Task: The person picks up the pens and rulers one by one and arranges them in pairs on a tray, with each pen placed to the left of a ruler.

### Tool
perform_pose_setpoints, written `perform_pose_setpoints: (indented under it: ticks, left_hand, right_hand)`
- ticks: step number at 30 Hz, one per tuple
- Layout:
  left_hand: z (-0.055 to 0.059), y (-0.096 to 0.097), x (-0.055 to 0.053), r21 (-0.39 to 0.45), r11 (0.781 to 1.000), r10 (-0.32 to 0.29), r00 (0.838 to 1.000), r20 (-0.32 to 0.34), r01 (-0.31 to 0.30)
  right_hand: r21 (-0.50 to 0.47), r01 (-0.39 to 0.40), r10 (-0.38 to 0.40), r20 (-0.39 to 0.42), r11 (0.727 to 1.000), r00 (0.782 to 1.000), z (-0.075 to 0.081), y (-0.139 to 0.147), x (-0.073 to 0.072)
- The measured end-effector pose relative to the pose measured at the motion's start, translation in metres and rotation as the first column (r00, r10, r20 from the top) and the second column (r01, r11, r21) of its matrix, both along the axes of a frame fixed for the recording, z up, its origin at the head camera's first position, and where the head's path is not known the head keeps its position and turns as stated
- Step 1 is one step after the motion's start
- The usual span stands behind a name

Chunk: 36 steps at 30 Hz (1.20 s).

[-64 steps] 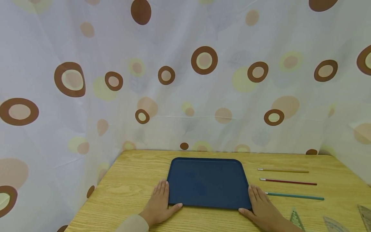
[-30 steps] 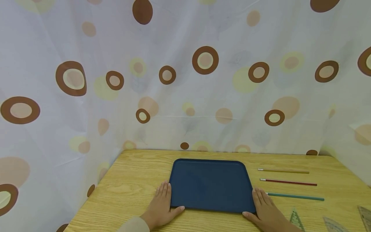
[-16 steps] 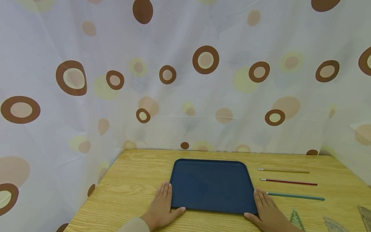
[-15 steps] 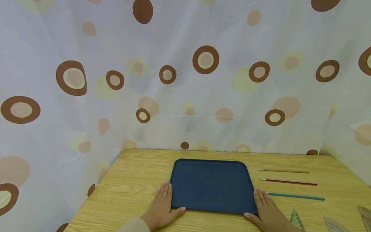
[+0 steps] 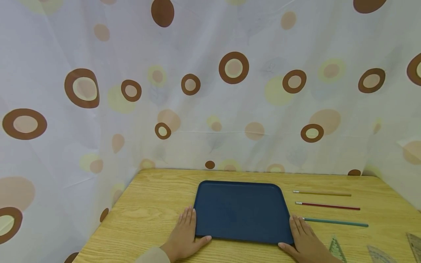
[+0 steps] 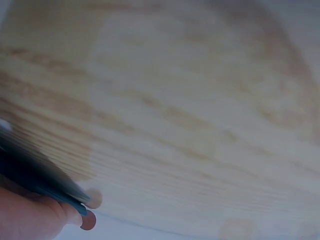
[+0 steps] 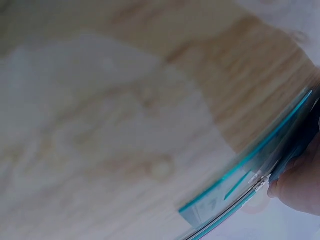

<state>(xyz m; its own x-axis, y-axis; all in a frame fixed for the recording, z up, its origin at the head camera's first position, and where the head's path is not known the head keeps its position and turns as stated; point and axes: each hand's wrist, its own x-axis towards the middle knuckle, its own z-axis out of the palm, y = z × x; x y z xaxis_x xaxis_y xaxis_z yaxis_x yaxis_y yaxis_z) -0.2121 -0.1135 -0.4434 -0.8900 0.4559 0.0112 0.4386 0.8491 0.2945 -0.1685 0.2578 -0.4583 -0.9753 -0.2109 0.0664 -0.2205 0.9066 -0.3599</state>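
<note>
A dark blue rectangular tray (image 5: 243, 213) lies flat on the wooden table in the head view. My left hand (image 5: 184, 233) rests at its left side, fingers straight along the edge, thumb by the near left corner. At the opposite side, my right hand (image 5: 307, 239) touches the tray's right edge with extended fingers, its thumb by the near right corner. The left wrist view has part of the left hand (image 6: 32, 217) against the dark tray edge (image 6: 42, 175). In the right wrist view, part of the right hand (image 7: 300, 187) appears beside the tray.
Right of the tray lie a yellowish pencil (image 5: 322, 193), a red pencil (image 5: 329, 206) and a teal pencil (image 5: 335, 222). Nearer are a green set square (image 5: 336, 249), a clear protractor (image 5: 378, 254) and another clear drawing tool (image 5: 415, 244). A patterned curtain (image 5: 210, 109) surrounds the table (image 5: 148, 201).
Both hands and the tray have shifted slightly right and toward me, mostly over the first second. The tray has turned a little. The pencils and drawing tools have stayed put.
</note>
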Motion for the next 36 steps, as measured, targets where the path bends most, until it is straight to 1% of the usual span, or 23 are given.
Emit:
perform_pose_setpoints:
  ticks: [6,10,13,14,18,23,27,32,36]
  left_hand:
    - [0.0,0.001,0.001,-0.01,1.0,-0.001,1.0,-0.013,0.001]
    - [0.0,0.001,0.001,-0.019,1.0,-0.005,1.0,-0.018,0.005]
    - [0.001,0.001,0.003,-0.018,1.0,-0.01,1.0,-0.018,0.01]
    - [0.001,0.001,0.003,-0.017,1.0,-0.012,1.0,-0.018,0.012]
    - [0.002,0.001,0.005,-0.018,1.0,-0.015,1.0,-0.015,0.014]
    - [0.002,0.0,0.006,-0.037,0.999,-0.016,1.0,-0.011,0.016]
    - [0.002,-0.001,0.006,-0.039,0.999,-0.017,1.0,-0.01,0.017]
    - [0.003,-0.002,0.004,-0.037,0.999,-0.023,0.999,-0.027,0.022]
    - [0.001,-0.002,-0.001,-0.013,1.0,-0.024,0.999,-0.036,0.024]
  right_hand:
    - [0.048,0.003,-0.003,-0.01,0.999,1.0,0.0,-0.001,0.0]
    - [0.041,0.011,-0.011,0.001,0.999,1.0,-0.001,0.0,0.0]
    - [0.044,0.011,-0.01,-0.012,0.999,1.0,-0.002,0.0,0.001]
    - [0.03,0.017,-0.016,-0.007,0.999,1.0,-0.002,0.001,0.001]
    - [0.053,0.005,-0.003,-0.031,0.999,1.0,-0.002,0.002,0.002]
    - [0.028,-0.026,0.025,0.021,0.999,0.999,0.001,0.004,0.001]
    - [-0.006,-0.019,0.02,0.079,1.0,0.997,0.005,0.005,0.0]
    - [0.016,-0.032,0.03,0.064,0.999,0.997,0.008,0.005,-0.004]
    - [0.027,-0.047,0.046,0.054,0.999,0.997,0.01,0.005,-0.007]
